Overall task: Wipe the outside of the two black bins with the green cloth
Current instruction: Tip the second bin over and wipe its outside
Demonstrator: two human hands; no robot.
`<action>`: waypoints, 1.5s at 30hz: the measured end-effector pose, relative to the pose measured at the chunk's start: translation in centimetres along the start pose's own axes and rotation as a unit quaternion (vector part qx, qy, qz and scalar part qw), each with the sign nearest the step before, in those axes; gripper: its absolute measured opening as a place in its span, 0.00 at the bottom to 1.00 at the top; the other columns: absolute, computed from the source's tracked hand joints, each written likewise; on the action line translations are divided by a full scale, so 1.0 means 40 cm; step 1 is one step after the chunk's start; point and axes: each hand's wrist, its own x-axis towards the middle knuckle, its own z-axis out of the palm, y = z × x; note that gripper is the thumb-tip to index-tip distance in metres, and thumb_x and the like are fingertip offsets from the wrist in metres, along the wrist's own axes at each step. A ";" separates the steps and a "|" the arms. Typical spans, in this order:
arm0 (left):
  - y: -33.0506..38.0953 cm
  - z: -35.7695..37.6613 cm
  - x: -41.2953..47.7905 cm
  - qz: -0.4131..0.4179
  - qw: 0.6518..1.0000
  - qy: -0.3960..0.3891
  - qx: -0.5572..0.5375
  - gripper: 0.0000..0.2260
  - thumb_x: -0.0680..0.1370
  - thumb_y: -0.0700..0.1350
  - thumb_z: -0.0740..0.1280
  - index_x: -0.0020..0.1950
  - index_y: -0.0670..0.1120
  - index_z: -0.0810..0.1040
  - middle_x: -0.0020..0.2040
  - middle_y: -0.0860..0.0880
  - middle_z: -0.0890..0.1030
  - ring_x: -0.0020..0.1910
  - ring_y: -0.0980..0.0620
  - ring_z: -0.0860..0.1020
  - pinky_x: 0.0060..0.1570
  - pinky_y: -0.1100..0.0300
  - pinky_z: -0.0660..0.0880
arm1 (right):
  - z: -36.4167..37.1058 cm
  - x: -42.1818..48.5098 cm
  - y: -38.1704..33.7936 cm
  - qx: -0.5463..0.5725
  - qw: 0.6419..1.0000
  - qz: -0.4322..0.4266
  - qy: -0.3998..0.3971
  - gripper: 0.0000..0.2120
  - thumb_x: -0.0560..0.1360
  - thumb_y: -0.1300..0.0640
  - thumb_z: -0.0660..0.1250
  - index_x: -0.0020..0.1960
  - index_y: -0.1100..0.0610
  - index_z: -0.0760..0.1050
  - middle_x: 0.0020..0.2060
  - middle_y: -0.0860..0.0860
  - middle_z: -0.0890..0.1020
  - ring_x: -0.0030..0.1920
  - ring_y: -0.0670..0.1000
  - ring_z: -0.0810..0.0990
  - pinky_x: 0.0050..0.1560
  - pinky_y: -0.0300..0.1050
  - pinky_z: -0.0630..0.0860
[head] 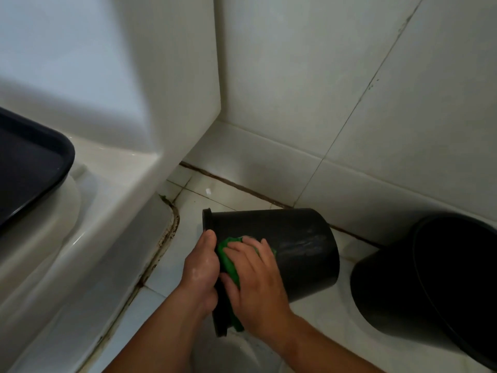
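Tiled bathroom floor, white, with dark grime in the joint along the toilet base. First black bin is on its side near the floor's far edge, where floor meets wall skirting; its mouth points left toward the toilet, its base right. Cannot tell whether it rests on the tile or is held just clear. Left hand grips the bin at its rim, thumb up on the outer wall, fingers curled around the lip and mostly hidden. Right hand lies just beside it, the two hands close but not joined, fingers spread and fairly straight, pressing the green cloth flat against the bin's side next to the rim. Cloth bunched, showing between the two hands and below the right palm. Pale wet streaks on the bin wall to the right of the cloth. Second black bin stands apart at the floor's right edge, close to the wall, mouth open toward the camera. Dark toilet lid at left. Small white scrap on the floor near the far corner.
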 end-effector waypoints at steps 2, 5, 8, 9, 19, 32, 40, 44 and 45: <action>0.000 0.003 0.002 0.016 1.000 -0.009 0.025 0.18 0.85 0.56 0.59 0.61 0.44 0.80 0.55 0.37 0.83 0.56 0.38 0.81 0.61 0.42 0.77 | -0.021 -0.004 0.067 -0.022 0.999 -0.027 -0.007 0.21 0.79 0.42 0.59 0.70 0.45 0.69 0.68 0.42 0.74 0.73 0.45 0.66 0.79 0.59 0.52; -0.005 0.015 -0.006 0.041 0.997 -0.003 0.062 0.19 0.84 0.59 0.57 0.64 0.47 0.77 0.60 0.38 0.79 0.59 0.37 0.78 0.65 0.39 0.75 | -0.066 0.018 0.203 -0.029 0.993 0.089 0.075 0.19 0.78 0.41 0.59 0.65 0.46 0.74 0.61 0.45 0.79 0.67 0.47 0.73 0.77 0.61 0.56; -0.023 0.029 -0.016 0.083 0.991 0.020 0.102 0.23 0.84 0.62 0.54 0.71 0.51 0.72 0.62 0.42 0.77 0.61 0.40 0.76 0.67 0.38 0.73 | -0.123 0.060 0.314 -0.028 0.962 0.242 0.120 0.17 0.78 0.41 0.58 0.57 0.49 0.78 0.52 0.48 0.82 0.57 0.53 0.78 0.70 0.59 0.67; -0.030 0.031 -0.015 0.093 0.989 0.026 0.111 0.22 0.84 0.62 0.53 0.70 0.51 0.73 0.60 0.43 0.77 0.59 0.41 0.76 0.66 0.39 0.74 | -0.126 0.067 0.315 -0.020 0.952 0.275 0.132 0.17 0.78 0.41 0.59 0.56 0.50 0.79 0.51 0.49 0.82 0.56 0.54 0.78 0.66 0.57 0.69; -0.034 0.017 -0.001 0.123 0.980 0.028 0.152 0.23 0.83 0.65 0.51 0.67 0.54 0.74 0.60 0.44 0.78 0.60 0.41 0.78 0.66 0.37 0.75 | -0.034 -0.119 0.193 0.025 0.998 0.036 0.049 0.20 0.77 0.42 0.65 0.68 0.41 0.72 0.70 0.39 0.72 0.76 0.43 0.63 0.77 0.58 0.53; -0.045 0.003 0.039 0.149 0.978 0.038 0.141 0.26 0.80 0.67 0.52 0.65 0.54 0.77 0.58 0.43 0.81 0.59 0.41 0.80 0.64 0.36 0.76 | -0.006 -0.014 0.065 0.057 0.997 -0.046 0.025 0.18 0.77 0.43 0.65 0.65 0.45 0.76 0.65 0.42 0.77 0.72 0.42 0.67 0.78 0.51 0.55; -0.064 0.000 0.046 0.159 0.972 0.021 0.173 0.23 0.84 0.64 0.51 0.72 0.56 0.71 0.61 0.45 0.77 0.61 0.42 0.76 0.66 0.38 0.74 | -0.151 0.136 0.320 -0.013 0.927 0.353 0.124 0.11 0.77 0.44 0.67 0.47 0.51 0.80 0.44 0.52 0.83 0.46 0.56 0.80 0.42 0.43 0.65; -0.072 -0.003 0.049 0.177 0.970 0.037 0.165 0.21 0.85 0.61 0.50 0.67 0.53 0.75 0.56 0.43 0.79 0.55 0.43 0.79 0.57 0.44 0.77 | -0.088 0.189 0.128 -0.008 0.972 0.233 0.029 0.14 0.77 0.42 0.64 0.56 0.49 0.79 0.49 0.49 0.81 0.52 0.50 0.77 0.52 0.45 0.72; -0.073 -0.005 0.047 0.177 0.971 0.040 0.153 0.20 0.86 0.59 0.51 0.63 0.52 0.78 0.55 0.42 0.81 0.54 0.43 0.79 0.56 0.45 0.77 | -0.063 0.173 0.067 0.008 0.985 0.172 0.009 0.15 0.78 0.42 0.63 0.58 0.49 0.79 0.52 0.47 0.80 0.55 0.49 0.75 0.59 0.47 0.71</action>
